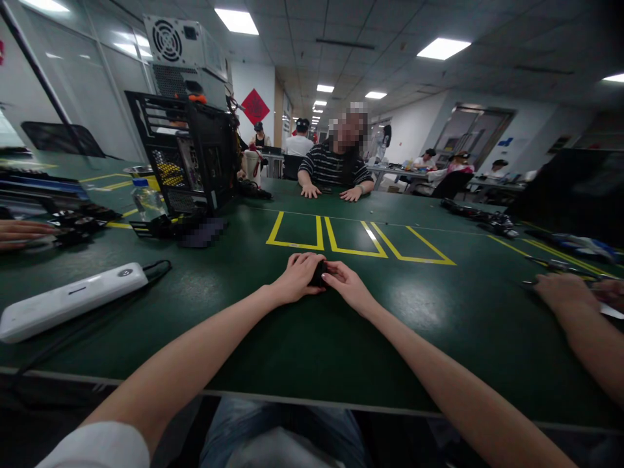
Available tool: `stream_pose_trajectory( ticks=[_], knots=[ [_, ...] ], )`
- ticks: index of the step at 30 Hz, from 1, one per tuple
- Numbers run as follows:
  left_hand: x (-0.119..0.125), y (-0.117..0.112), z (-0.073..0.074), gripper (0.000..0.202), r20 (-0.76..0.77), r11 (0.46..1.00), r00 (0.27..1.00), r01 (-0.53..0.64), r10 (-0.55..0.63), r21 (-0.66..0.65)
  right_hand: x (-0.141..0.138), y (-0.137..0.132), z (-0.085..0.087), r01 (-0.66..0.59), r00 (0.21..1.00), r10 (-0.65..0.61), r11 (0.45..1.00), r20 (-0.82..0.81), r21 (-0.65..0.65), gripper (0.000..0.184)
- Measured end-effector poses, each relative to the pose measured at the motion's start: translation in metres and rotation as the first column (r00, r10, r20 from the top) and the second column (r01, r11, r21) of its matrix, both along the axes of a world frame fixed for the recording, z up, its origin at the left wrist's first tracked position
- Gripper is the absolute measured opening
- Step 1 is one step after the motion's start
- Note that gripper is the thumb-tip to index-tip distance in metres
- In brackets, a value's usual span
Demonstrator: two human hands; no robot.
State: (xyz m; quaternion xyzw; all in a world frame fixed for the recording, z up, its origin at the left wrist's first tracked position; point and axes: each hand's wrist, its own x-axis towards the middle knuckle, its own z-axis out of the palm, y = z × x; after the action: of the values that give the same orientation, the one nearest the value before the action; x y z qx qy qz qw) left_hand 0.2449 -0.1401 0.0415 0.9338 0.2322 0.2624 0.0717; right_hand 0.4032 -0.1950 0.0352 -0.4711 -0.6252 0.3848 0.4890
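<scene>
My left hand (297,278) and my right hand (345,285) meet in the middle of the green table (302,338). Both have their fingers curled around a small black object (319,273) held between them, just above the table top. Most of the object is hidden by my fingers and I cannot make out what it is. Yellow taped rectangles (341,237) lie on the table just beyond my hands.
A white power strip (68,300) with a black cable lies at the left. A black computer case (192,159) stands at the far left. A person in a striped shirt (336,168) sits opposite. Other people's hands rest at the left edge (22,233) and at the right (565,291) near tools.
</scene>
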Motion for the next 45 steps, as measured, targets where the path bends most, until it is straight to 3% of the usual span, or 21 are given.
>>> stream_pose_trajectory(
  ticks=[4,13,19,27,37,45],
  knots=[
    [0.0005,0.0025,-0.0034,0.06,0.026,0.997,0.998,0.058,-0.057,-0.048,0.0021,0.002,0.0002,-0.051,0.998,0.05,0.998,-0.028,-0.024,0.029],
    [-0.001,0.0015,-0.0021,0.056,0.035,0.996,0.997,0.072,-0.07,-0.055,0.0001,-0.0029,0.0013,-0.086,0.991,0.083,0.996,-0.101,-0.03,0.03],
    [-0.0012,0.0014,-0.0017,0.056,0.04,0.997,0.997,0.072,-0.07,-0.038,-0.0004,-0.0014,0.0023,0.004,0.999,-0.005,1.0,-0.049,-0.021,0.022],
    [0.0002,-0.0037,-0.0005,0.055,0.048,0.997,0.998,0.048,-0.045,-0.059,0.0041,0.0,-0.0003,0.016,0.999,-0.016,1.0,0.033,0.002,0.03],
    [0.0005,-0.0051,-0.0016,0.052,0.055,0.997,0.997,0.054,-0.051,-0.053,0.0076,0.0011,-0.0031,-0.104,0.992,0.105,0.994,-0.069,0.016,0.027],
    [0.001,-0.0039,-0.0032,0.055,0.053,0.998,0.997,0.056,-0.054,-0.036,0.0041,0.0003,0.0002,-0.032,0.998,0.034,0.999,-0.05,0.038,0.019]
  ],
)
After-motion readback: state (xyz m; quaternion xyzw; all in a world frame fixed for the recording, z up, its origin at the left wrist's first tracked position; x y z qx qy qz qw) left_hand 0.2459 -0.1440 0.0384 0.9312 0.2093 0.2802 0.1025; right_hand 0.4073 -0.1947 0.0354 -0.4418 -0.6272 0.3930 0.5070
